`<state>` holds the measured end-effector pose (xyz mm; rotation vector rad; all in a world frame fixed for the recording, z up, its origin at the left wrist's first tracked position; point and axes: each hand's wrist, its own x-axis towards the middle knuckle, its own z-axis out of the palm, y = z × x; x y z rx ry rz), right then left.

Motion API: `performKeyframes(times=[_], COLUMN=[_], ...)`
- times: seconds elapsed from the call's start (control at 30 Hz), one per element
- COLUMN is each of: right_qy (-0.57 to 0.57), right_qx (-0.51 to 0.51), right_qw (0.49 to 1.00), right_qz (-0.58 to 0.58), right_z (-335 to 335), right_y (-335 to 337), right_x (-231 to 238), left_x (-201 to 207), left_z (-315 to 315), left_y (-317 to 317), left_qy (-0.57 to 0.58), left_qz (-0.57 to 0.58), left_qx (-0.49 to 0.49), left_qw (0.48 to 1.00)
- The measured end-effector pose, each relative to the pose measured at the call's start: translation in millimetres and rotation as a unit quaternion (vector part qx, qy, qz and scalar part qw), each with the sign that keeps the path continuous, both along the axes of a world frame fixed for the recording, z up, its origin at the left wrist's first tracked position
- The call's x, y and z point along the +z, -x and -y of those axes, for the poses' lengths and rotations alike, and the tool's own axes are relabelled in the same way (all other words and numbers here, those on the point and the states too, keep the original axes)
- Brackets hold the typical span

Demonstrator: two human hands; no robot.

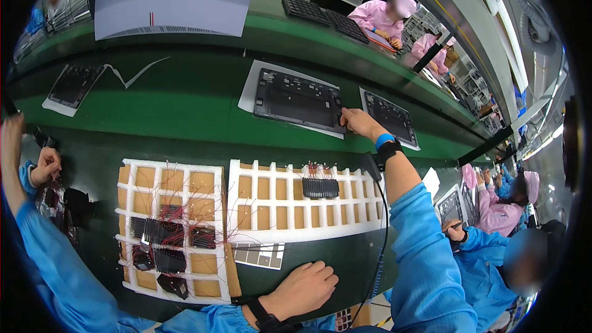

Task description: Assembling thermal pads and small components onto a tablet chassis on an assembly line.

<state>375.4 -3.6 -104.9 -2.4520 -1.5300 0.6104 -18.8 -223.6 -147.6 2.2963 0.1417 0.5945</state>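
My right hand [359,122] reaches across to the right edge of a black tablet housing [297,103], its fingers closed on that edge. The housing lies on a white sheet [248,89] over the green mat. Close to the lower edge, my left hand [303,287] rests on the dark table, fingers loosely bent and apart, nothing visible in them. Beyond it lies a card with grey squares [259,255]. A white foam grid tray [231,271] with black parts and red wires stands to its left; another foam tray [296,234] holds a row of black parts [320,189].
More tablet housings [390,117] [77,84] lie right and far left on the mat. A black cable [383,234] hangs beside my right arm. A co-worker's hand [46,166] works at the left; a blue-sleeved person [487,259] sits right. A monitor [176,0] stands behind.
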Motion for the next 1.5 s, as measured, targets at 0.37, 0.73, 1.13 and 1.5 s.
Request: performKeyframes(times=[0.37,0.73,1.13,1.5], right_qy=[-0.125,-0.064,-0.016,-0.206], right_qx=[0.022,0.001,-0.064,-0.06], right_qw=[0.992,0.997,0.986,0.971], right_qz=[-0.001,0.037,-0.154,0.109], right_z=[12,-11,-23,21], right_y=[1,22,25,75], right_x=[8,-10,-22,44], left_x=[-1,-2,2,1], left_z=[-1,0,-4,1], left_y=[0,-1,1,0], left_qy=[-0.002,0.026,0.013,0.004], left_qz=[0.003,-0.007,0.001,0.014], left_qx=[-0.002,-0.009,-0.001,-0.01], left_qw=[1.0,1.0,1.0,1.0])
